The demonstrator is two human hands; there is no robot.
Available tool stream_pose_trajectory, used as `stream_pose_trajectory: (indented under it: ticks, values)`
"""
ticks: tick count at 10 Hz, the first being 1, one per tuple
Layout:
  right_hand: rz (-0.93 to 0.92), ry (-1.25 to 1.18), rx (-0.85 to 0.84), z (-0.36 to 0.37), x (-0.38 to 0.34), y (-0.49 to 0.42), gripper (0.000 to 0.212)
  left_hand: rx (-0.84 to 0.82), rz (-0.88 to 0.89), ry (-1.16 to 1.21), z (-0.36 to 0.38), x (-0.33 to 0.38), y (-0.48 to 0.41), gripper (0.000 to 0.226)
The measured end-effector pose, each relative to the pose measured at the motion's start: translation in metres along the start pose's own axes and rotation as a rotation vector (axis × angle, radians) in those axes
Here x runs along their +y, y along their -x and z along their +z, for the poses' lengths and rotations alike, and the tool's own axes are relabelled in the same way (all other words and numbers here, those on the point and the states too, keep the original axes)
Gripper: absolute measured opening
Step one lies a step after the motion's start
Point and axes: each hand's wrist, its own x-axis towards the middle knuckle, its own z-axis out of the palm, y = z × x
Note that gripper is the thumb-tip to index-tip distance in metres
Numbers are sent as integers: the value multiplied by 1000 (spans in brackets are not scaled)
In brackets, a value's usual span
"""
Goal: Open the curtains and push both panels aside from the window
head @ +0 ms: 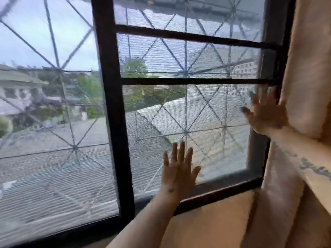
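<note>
A peach curtain panel hangs bunched along the right edge of the dark-framed window. My right hand is spread flat with its outer edge against the curtain's inner edge, fingers apart, in front of the glass. My left hand is raised with fingers spread in front of the lower pane, holding nothing and apart from the curtain. No second curtain panel is in view; the left side of the window is uncovered.
Behind the panes runs a metal security grille of crossed bars. A peach wall lies below the sill. Outside are corrugated roofs, trees and buildings.
</note>
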Motion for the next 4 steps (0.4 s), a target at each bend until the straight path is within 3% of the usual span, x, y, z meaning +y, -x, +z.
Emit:
stream_pose_trajectory:
  ticks: [2,3,4]
  values:
    - [-44,-154,-98,7,-108,33,61,-81,-226,-141,-21,-111,104,63]
    - [-84,-297,-118,0,-161,49,59,19,-351,-236,-27,-165,160,66]
    - [-230,-488,-27,-14,-209,68,58,136,-479,-244,-8,-200,243,69]
